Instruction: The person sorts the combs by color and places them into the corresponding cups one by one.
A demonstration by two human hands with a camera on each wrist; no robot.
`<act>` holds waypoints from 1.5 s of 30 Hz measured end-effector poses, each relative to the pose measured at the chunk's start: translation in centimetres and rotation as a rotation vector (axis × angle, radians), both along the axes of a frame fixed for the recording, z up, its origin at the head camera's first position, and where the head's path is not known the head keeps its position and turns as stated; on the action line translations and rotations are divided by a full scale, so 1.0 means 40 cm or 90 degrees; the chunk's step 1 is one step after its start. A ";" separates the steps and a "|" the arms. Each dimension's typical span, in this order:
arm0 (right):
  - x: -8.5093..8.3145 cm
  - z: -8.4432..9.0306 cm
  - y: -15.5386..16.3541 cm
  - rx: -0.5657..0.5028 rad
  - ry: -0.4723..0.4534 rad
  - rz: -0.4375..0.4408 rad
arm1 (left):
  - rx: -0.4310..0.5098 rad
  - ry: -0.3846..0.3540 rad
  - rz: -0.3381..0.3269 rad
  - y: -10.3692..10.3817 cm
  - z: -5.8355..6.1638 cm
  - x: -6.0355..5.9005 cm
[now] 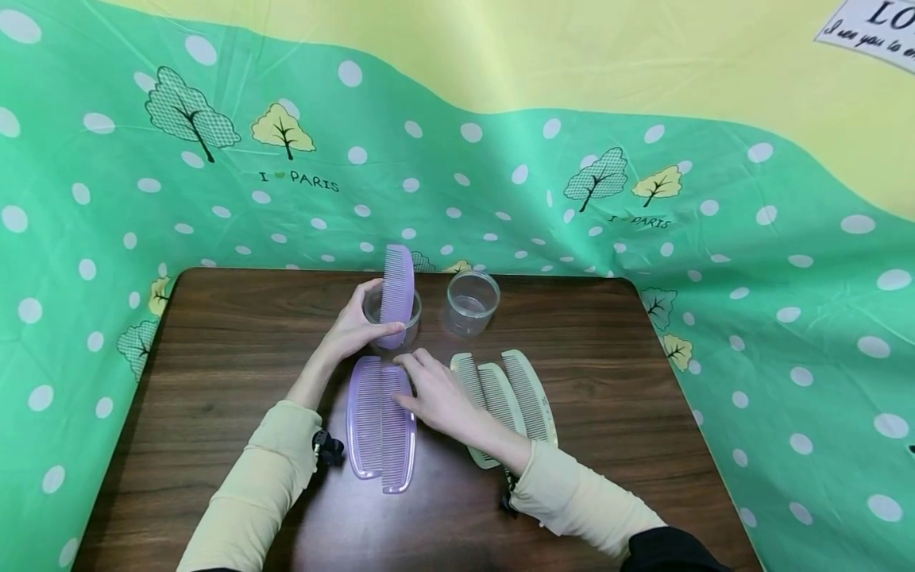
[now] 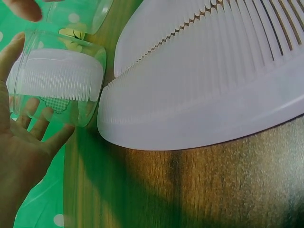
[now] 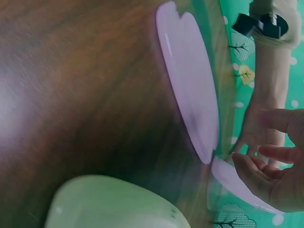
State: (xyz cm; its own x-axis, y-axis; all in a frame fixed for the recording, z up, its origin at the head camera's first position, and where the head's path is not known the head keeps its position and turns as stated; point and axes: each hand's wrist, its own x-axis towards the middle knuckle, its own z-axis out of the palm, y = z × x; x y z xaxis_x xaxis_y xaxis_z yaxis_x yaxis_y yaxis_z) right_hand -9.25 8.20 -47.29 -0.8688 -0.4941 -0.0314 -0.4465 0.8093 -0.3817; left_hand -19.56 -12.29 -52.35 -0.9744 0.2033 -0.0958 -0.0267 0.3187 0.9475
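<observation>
**A:** What's nearest to you on the desk (image 1: pixel 214 349)?

**B:** Closest in, I see two purple combs (image 1: pixel 381 425) lying flat side by side, long edges touching. My right hand (image 1: pixel 436 393) rests on the upper end of the right-hand one, fingers (image 1: pixel 409 361) fairly straight and laid over it, not curled round anything I can make out. The right wrist view is blurred, so I can't tell more about the contact than that.

**A:** And beside them?

**B:** Just to the right, three pale green combs (image 1: pixel 503 397) lie fanned together, overlapping. My right forearm crosses their lower ends.

**A:** The left hand?

**B:** Further back, my left hand (image 1: pixel 353 326) is wrapped around a clear cup (image 1: pixel 389 314), thumb across the front and fingers (image 2: pixel 35 121) behind the wall. A third purple comb (image 1: pixel 398 290) stands on end inside that cup, leaning a little, its top well above the rim. From the left wrist view I see its teeth through the plastic.

**A:** Anything past that?

**B:** A second clear cup (image 1: pixel 472 303) stands upright just to the right of the held one, apart from it. Behind the desk hangs a green dotted cloth (image 1: pixel 643 199) with trees printed on it
</observation>
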 end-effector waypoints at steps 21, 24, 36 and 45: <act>0.053 -0.066 -0.021 0.098 -0.033 -0.011 | -0.020 -0.006 0.006 0.000 0.000 0.000; 0.055 -0.073 -0.026 0.108 -0.052 -0.023 | -0.021 -0.008 0.004 0.001 -0.002 -0.002; 0.059 -0.090 -0.050 0.118 -0.067 -0.054 | -0.018 0.002 -0.001 0.000 -0.001 -0.004; 0.062 -0.103 -0.054 0.106 -0.078 -0.068 | -0.023 -0.005 0.003 -0.002 -0.002 -0.004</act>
